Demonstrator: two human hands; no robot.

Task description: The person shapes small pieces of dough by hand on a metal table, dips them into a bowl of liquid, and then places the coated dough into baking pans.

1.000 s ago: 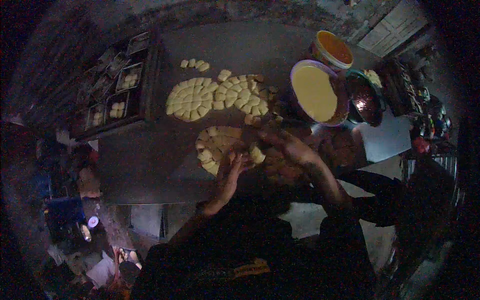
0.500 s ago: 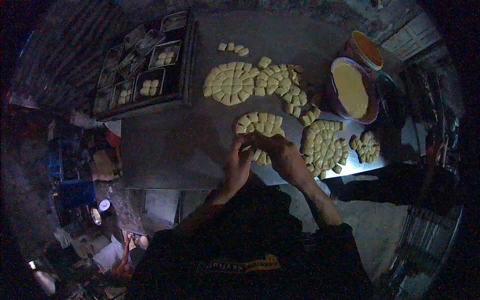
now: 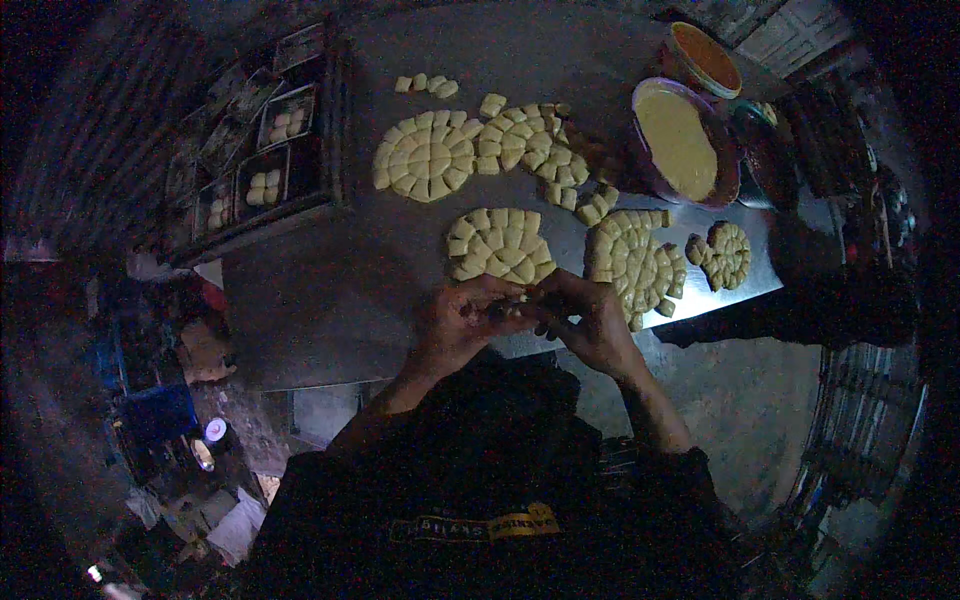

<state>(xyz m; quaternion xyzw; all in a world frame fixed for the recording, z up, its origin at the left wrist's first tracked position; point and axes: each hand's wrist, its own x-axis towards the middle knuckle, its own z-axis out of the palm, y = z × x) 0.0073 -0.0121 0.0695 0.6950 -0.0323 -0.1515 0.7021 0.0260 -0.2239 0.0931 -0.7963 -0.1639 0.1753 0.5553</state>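
My left hand (image 3: 463, 318) and my right hand (image 3: 590, 318) meet at the front edge of the table, fingertips pinched together. Between them shows a small pale piece of dough (image 3: 522, 298), mostly covered by the fingers. Just beyond my fingers lies a round of cut dough (image 3: 498, 243), its near side partly behind my hands. Another cut round (image 3: 425, 155) sits farther back on the left. Loose cut clusters (image 3: 540, 145) spread beside that one. To the right of my right hand is a larger group of dough pieces (image 3: 635, 260), with a smaller cluster (image 3: 722, 255) beyond it.
A dark tray (image 3: 340, 150) at the left holds square tins, some with dough balls (image 3: 265, 187). At the right stand a purple-rimmed tub of pale yellow mixture (image 3: 678, 140) and an orange-lined bowl (image 3: 706, 60). Someone's dark sleeve (image 3: 790, 325) lies along the table's right edge.
The view has shifted, so the table's contents appear farther left and higher. My hands have drawn nearer the table's front edge, uncovering more of the near dough round.
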